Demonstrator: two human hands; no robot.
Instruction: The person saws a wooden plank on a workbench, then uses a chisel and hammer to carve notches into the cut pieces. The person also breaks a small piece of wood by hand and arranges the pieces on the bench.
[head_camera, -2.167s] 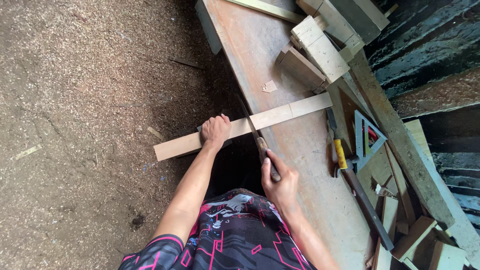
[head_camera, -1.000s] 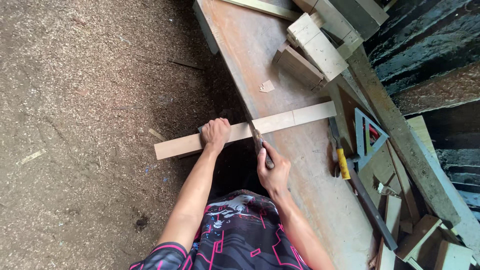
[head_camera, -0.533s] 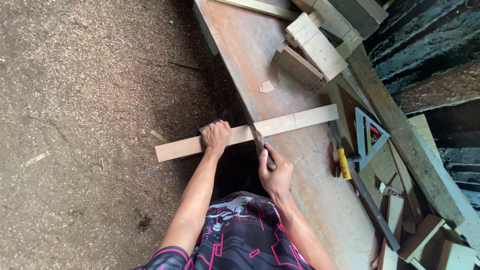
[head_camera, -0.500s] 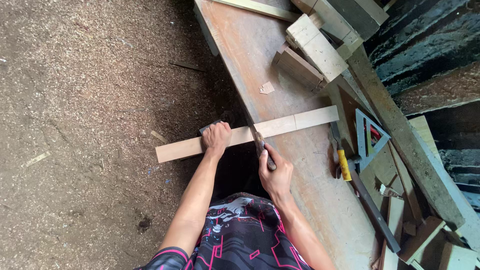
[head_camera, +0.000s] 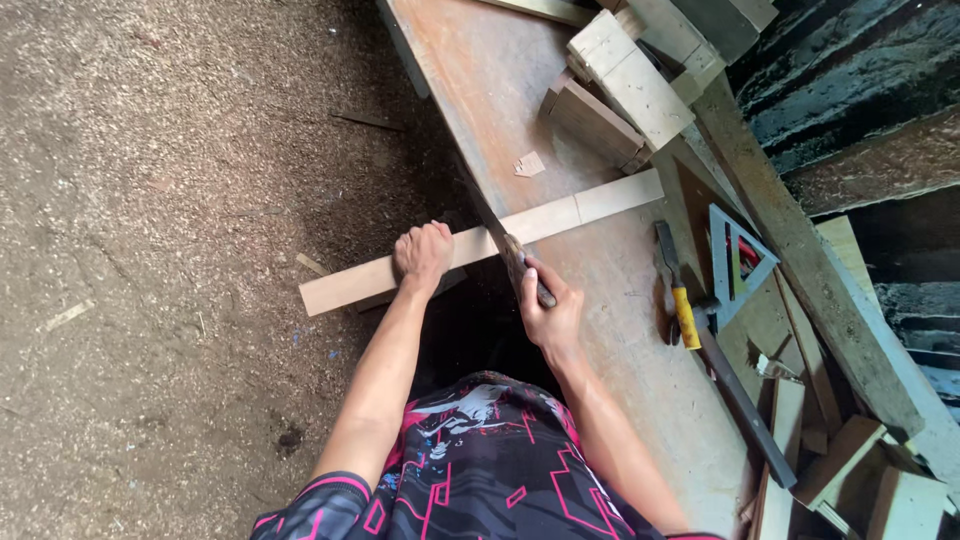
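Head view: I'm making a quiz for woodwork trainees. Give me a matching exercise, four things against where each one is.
Things:
1. left hand
2. right hand
3. chisel
4. wood chip

Places:
A. lying on the bench beside the triangular square
B. on the bench beyond the plank
C. gripping the saw handle
D. pressing down the plank's overhanging part

Pairs: 1-D, 2-C, 3-A, 4-B

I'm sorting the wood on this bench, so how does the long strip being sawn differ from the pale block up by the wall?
The wood strip is long, thin and flat; the pale block is short and thick. The strip juts past the workbench edge over the floor, while the block lies wholly on the bench. The left hand pins the strip and the right hand works a handsaw across it; the block lies untouched. Both are pale, square-cut wood.
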